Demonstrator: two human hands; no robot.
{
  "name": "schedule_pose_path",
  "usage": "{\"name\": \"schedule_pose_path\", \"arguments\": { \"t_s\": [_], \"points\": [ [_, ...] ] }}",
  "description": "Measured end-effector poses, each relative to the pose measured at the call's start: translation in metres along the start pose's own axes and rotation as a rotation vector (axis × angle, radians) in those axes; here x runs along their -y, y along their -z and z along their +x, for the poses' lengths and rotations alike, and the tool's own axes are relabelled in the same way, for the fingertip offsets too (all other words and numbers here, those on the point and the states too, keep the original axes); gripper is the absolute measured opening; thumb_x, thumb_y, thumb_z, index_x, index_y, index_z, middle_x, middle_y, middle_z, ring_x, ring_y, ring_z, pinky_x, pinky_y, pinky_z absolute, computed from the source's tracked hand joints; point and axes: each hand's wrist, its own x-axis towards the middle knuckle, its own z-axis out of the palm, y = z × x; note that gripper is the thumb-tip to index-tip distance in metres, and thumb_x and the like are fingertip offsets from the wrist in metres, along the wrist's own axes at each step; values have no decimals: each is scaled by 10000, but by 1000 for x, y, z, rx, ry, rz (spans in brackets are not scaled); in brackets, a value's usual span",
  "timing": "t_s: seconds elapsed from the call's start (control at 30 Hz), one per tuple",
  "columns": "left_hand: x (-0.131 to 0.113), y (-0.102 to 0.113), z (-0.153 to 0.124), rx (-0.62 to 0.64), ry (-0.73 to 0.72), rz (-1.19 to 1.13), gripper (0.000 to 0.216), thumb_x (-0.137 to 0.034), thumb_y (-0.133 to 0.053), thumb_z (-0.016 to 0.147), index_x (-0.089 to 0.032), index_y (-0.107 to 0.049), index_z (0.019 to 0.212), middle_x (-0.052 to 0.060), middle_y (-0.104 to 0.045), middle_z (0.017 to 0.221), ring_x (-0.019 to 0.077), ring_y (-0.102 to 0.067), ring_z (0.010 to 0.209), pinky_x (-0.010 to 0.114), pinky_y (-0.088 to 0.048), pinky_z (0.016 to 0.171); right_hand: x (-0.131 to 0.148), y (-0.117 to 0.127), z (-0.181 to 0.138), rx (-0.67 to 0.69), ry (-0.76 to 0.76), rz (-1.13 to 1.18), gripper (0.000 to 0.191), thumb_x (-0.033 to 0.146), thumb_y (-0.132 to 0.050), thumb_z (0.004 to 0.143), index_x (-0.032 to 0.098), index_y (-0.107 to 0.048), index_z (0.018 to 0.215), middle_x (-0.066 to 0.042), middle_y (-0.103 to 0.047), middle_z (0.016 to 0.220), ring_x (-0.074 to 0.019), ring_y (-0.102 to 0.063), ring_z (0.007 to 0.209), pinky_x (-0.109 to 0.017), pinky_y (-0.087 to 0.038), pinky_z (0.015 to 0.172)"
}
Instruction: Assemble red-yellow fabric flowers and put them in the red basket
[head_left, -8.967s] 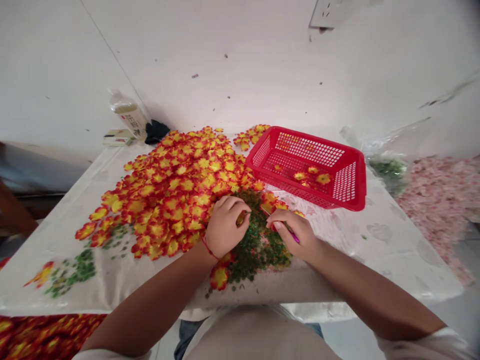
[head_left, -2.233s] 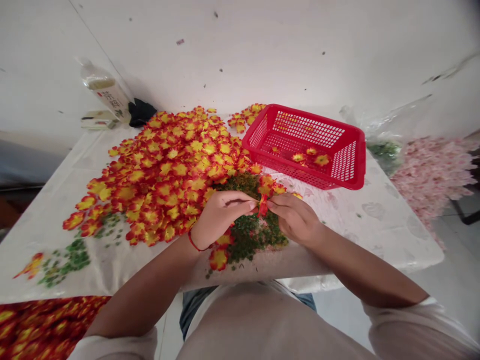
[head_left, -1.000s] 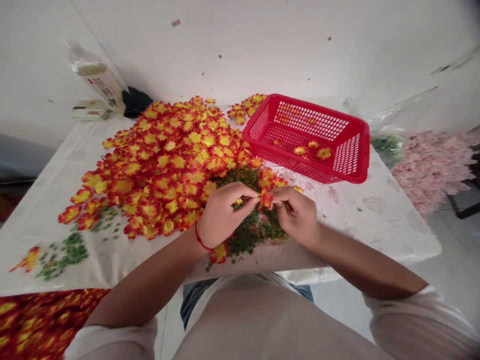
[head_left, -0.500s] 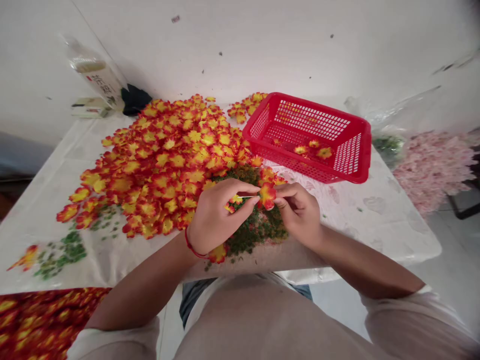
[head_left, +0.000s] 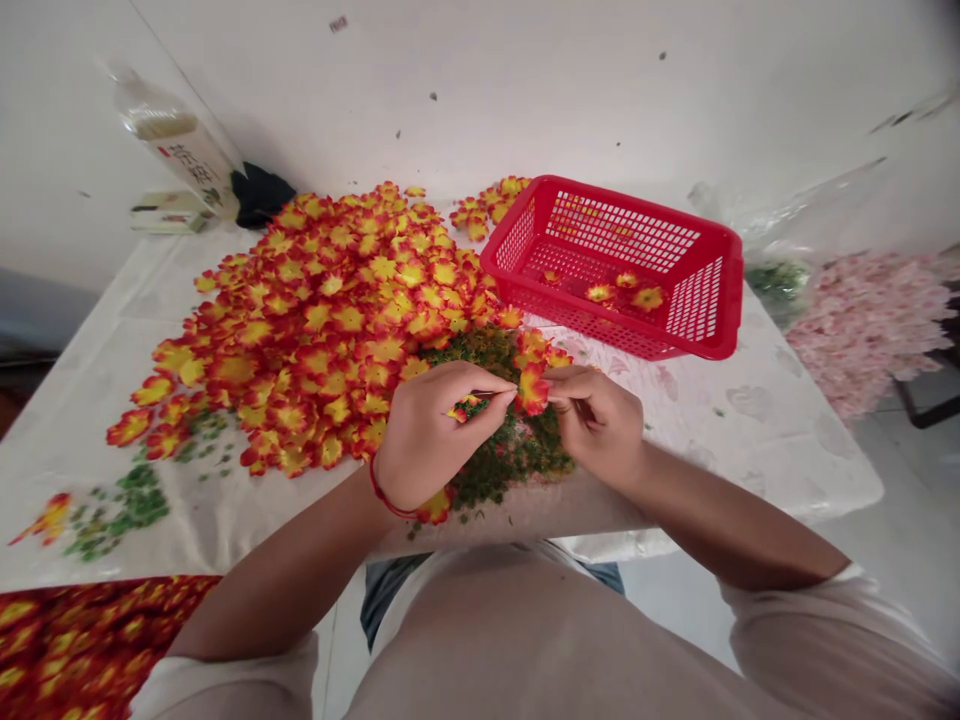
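Left hand: (head_left: 439, 435) lower middle of the frame, red string bracelet (head_left: 387, 499) at the wrist.
Left fingers: (head_left: 480, 382) curled narrow, pinching a thin pale stem (head_left: 496, 396) with a small green-and-yellow piece (head_left: 466, 407) just below the fingertips.
Right hand: (head_left: 600, 425) just right of centre, above the table edge.
Right fingertips: (head_left: 559, 376) closed narrow on the edge of the flower.
Held item: red-and-yellow artificial flower (head_left: 533, 390) between both hands, near the centre of the frame, touching the right fingertips and the tip of the stem.
Under the hands: heap of dark green crumbs (head_left: 501, 468), with loose flowers on it.
Left of the hands: large pile of loose flowers (head_left: 322, 320), touching the left hand.
Upper right: red plastic basket (head_left: 645, 205), holding a few flowers (head_left: 646, 298).
Surface: white plastic sheet (head_left: 720, 470) over the table.
Upper left: plastic bottle (head_left: 176, 140) beside a black item (head_left: 261, 195).
Far right: pink flower heap (head_left: 862, 330).
Lower left: red-and-yellow flower mass (head_left: 90, 640) below the table edge.
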Motion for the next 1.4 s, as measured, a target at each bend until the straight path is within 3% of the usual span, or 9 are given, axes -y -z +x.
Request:
{"name": "schedule_pose_path", "arguments": {
  "t_s": [0.2,0.6,0.87,1.17,1.4],
  "points": [
    [-2,-2,1,25,93,-72,126,-120,-798,1032,-221,-860,990,6,-894,985,157,-841,880,234,-657,839,-4,0,-3,-11,61,-38,327,3,-614,1033,302,-710,1121,-16,-887,957,-217,-912,991,-333,-756,831],
    [-3,-6,-4,21,50,-60,118,-145,-789,1062,-238,-863,1058,21,-901,1041,176,-853,941,275,-670,901,-2,1,-4,-52,100,-84,412,-70,-640,969,288,-737,1150,-27,-903,1050,-193,-908,978,-310,-763,872],
    [1,-10,-4,25,40,-17,115,-142,-780,1065,-233,-850,1069,20,-900,1045,175,-849,941,281,-667,912,-5,2,-6,-4,139,-125,433,-92,-571,938,272,-715,1123,-19,-885,1019,-194,-903,1006,-317,-760,900],
    [0,-14,-3,53,63,-16,136,-135,-743,1060,-238,-833,1055,23,-888,1022,184,-837,934,306,-667,919,-1,0,-7,-17,66,-112,361,-25,-576,986,303,-689,1087,1,-845,906,-215,-890,948,-332,-736,833],
    [2,-14,-3,42,98,-41,112,-165,-798,1059,-246,-865,1097,37,-902,1082,198,-859,996,316,-686,978,-4,1,5,36,-177,145,108,200,-702,1120,280,-728,1052,-15,-841,950,-165,-825,824,-274,-659,742]
  ]
}}
